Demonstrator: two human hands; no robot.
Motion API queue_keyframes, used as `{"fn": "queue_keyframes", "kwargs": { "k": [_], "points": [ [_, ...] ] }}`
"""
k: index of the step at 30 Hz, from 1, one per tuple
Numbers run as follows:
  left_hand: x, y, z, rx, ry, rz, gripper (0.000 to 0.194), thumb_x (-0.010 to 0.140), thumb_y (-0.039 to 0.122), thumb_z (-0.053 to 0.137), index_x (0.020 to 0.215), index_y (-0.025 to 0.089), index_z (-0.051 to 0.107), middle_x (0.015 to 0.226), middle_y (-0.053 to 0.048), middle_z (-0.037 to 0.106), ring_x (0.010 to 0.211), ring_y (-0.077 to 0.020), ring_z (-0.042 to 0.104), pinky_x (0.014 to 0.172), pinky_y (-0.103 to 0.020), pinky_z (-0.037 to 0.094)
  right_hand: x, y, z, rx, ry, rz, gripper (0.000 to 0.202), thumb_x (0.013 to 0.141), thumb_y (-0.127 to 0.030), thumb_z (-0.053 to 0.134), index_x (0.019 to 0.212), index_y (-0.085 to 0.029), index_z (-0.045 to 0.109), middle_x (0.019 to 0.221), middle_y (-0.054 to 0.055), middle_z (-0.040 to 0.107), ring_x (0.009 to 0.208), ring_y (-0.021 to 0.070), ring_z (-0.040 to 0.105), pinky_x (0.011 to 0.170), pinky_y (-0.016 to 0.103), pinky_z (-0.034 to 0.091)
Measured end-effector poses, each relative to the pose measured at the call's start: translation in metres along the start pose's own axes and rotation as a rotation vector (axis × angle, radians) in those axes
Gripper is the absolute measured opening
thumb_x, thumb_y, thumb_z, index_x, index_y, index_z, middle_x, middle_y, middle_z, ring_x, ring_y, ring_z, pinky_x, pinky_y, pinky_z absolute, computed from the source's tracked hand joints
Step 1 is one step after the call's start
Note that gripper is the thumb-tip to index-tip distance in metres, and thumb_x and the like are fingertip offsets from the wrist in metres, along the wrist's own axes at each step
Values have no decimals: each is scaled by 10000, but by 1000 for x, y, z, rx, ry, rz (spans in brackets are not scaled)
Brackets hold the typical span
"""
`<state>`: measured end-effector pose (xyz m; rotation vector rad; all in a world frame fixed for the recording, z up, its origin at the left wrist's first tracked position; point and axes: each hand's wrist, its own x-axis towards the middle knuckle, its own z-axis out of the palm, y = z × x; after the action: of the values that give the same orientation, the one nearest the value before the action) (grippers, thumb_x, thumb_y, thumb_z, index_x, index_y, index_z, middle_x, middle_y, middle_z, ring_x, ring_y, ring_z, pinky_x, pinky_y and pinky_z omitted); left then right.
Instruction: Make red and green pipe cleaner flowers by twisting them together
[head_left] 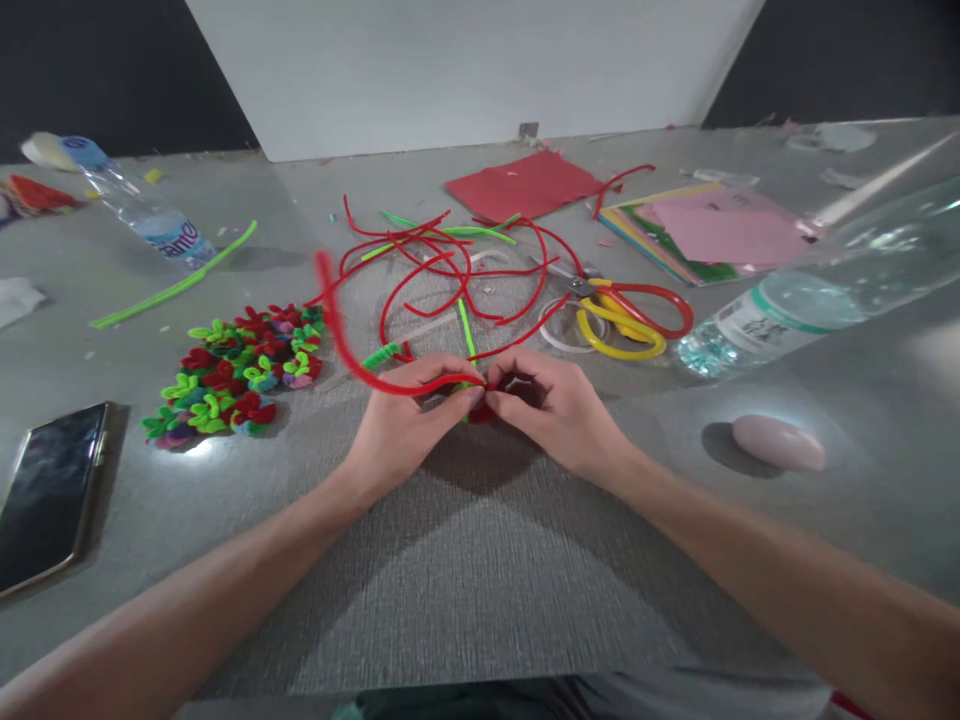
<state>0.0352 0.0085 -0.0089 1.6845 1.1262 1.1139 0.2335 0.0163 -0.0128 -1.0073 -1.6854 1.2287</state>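
My left hand (pixel 420 405) pinches a red pipe cleaner (pixel 349 355), whose loose end curves up and away to the left. Against it, fingertip to fingertip, my right hand (pixel 547 405) is closed on the same red pipe cleaner. A short green piece shows upright just behind the fingers; whether it is joined to the red one is hidden. Beyond both hands lies a tangle of red pipe cleaners (pixel 466 265) with a few green ones among them. Scissors (pixel 619 315) with red and yellow handles rest right of the tangle.
Left of my hands sits a cluster of small pipe-cleaner flowers (pixel 225 385). A phone (pixel 52 495) and a small bottle (pixel 150 210) are farther left. To the right are a large bottle (pixel 787 310), a pink oval object (pixel 780 443) and coloured sheets (pixel 720 230). Red paper (pixel 521 185) lies behind.
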Motion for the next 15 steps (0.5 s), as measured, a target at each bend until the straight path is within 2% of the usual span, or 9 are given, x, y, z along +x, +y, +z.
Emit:
{"fn": "queue_keyframes", "kwargs": {
  "k": [4, 8, 12, 15],
  "points": [
    [-2, -3, 0, -15, 15, 32, 69, 924, 172, 706, 942, 203, 765, 929, -8, 785, 859, -148, 720, 810, -260, 582, -1, -1, 0, 25, -3, -22, 48, 951, -239, 681, 930, -200, 699, 880, 9, 745, 797, 148, 692, 736, 279, 543],
    [-4, -4, -1, 13, 11, 61, 80, 929, 164, 707, 959, 207, 768, 941, -11, 788, 870, -153, 725, 822, -266, 579, -1, -5, -1, -44, 9, -62, 46, 945, -209, 673, 900, -200, 682, 838, -4, 715, 761, 136, 655, 696, 265, 520],
    [-5, -5, -2, 54, -13, 112, 67, 971, 225, 709, 992, 216, 773, 958, -18, 788, 867, -158, 724, 860, -292, 586, -1, -4, -2, -49, -18, -62, 56, 934, -166, 648, 893, -201, 664, 830, -12, 672, 750, 126, 612, 672, 255, 492],
    [-5, -4, -1, 39, 3, 102, 62, 968, 210, 703, 977, 213, 764, 957, -18, 787, 880, -160, 729, 857, -290, 591, -2, -1, -2, -2, -35, -74, 42, 963, -210, 664, 922, -210, 657, 863, -5, 675, 774, 132, 632, 690, 261, 518]
  ]
}}
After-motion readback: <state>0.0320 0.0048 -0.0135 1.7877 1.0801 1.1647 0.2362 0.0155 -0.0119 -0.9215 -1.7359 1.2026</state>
